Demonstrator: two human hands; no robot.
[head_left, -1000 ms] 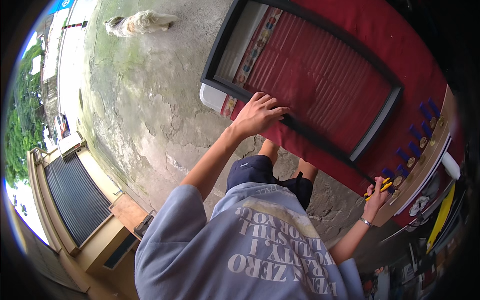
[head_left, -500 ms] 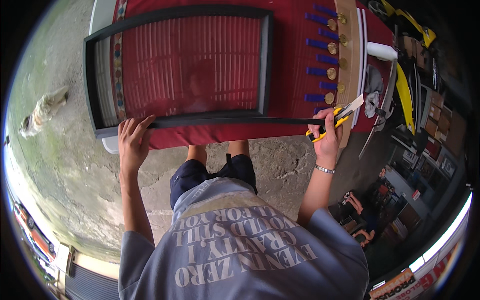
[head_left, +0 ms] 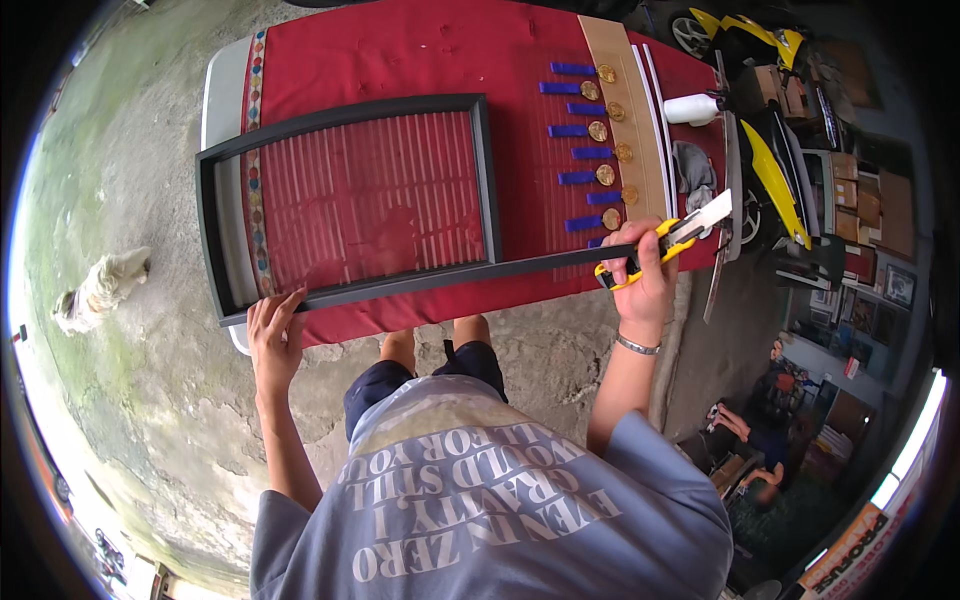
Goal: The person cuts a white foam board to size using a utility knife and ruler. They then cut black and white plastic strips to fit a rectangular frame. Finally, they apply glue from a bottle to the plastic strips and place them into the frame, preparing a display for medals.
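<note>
A black rectangular frame point(head_left: 490, 180) with a glossy, reflecting pane lies on the red tablecloth point(head_left: 400, 50). Along its near edge runs a long thin black strip point(head_left: 530, 265), which extends right beyond the frame's corner. My left hand point(head_left: 275, 340) is closed over the strip at the frame's near left corner, fingertips on top and the thumb mostly hidden. My right hand point(head_left: 643, 285) pinches the strip's right end and also grips a yellow utility knife point(head_left: 675, 236). The knife's blade points away to the upper right. Several gold medals on blue ribbons point(head_left: 598, 131) lie right of the frame.
Beyond the medals are a tan cardboard strip point(head_left: 610, 45), white strips, a white roll point(head_left: 692, 109) and a grey cloth point(head_left: 692, 165). A yellow-and-black motorbike point(head_left: 765, 180) stands to the right. A shaggy pale dog point(head_left: 105, 285) is on the concrete at left.
The table and frame appear lower in view as my head view shifts. The strip's right end now angles up away from the frame edge. Both hands keep their holds.
</note>
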